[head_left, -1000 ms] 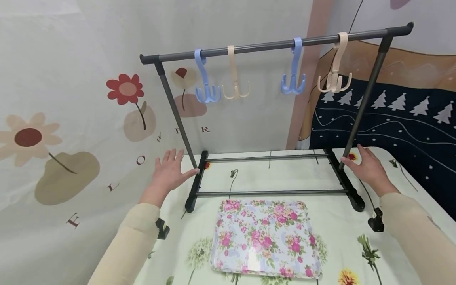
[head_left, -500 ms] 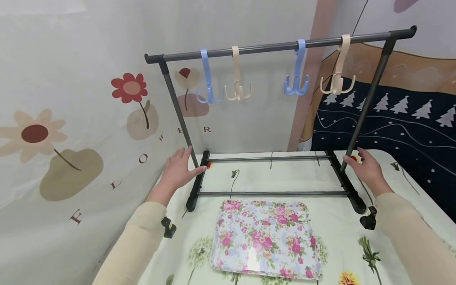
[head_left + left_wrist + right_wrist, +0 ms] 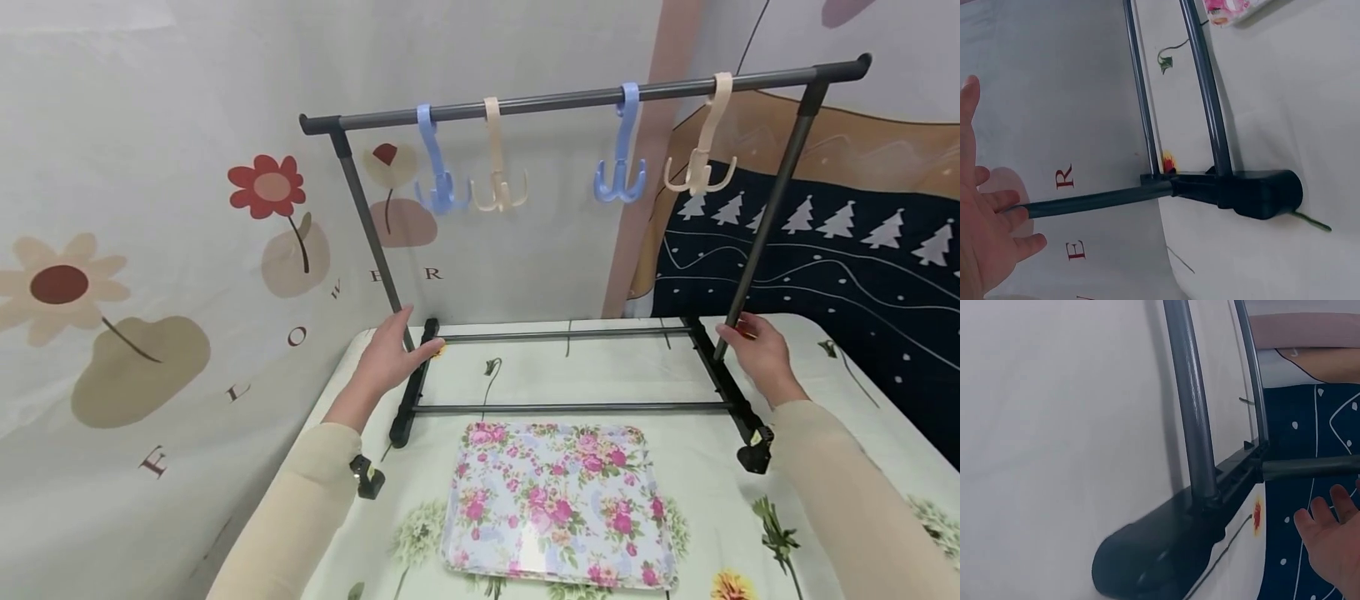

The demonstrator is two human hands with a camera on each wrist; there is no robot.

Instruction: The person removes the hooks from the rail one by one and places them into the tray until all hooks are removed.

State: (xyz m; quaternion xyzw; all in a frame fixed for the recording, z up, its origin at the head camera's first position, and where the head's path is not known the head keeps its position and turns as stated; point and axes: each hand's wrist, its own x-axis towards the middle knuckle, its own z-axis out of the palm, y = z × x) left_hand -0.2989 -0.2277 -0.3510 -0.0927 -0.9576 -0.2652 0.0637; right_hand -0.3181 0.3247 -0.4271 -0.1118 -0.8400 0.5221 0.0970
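Note:
A dark grey rack stands on the table, its top rail carrying two blue hooks and two beige hooks. My left hand is at the lower part of the rack's left post, thumb spread and fingers extended beside the pole. On the other side, my right hand is at the right post, fingers slightly bent. In the right wrist view its fingertips sit just below the post. Neither hand is curled round a pole.
A flat floral-patterned packet lies on the flower-print tablecloth in front of the rack. Behind stands a pale curtain with printed flowers; a dark blue tree-print cloth hangs at the right.
Both hands have moved inward to the posts, the left one farther, to the right, and the right one slightly left. The hooks sway a little; the packet stays put.

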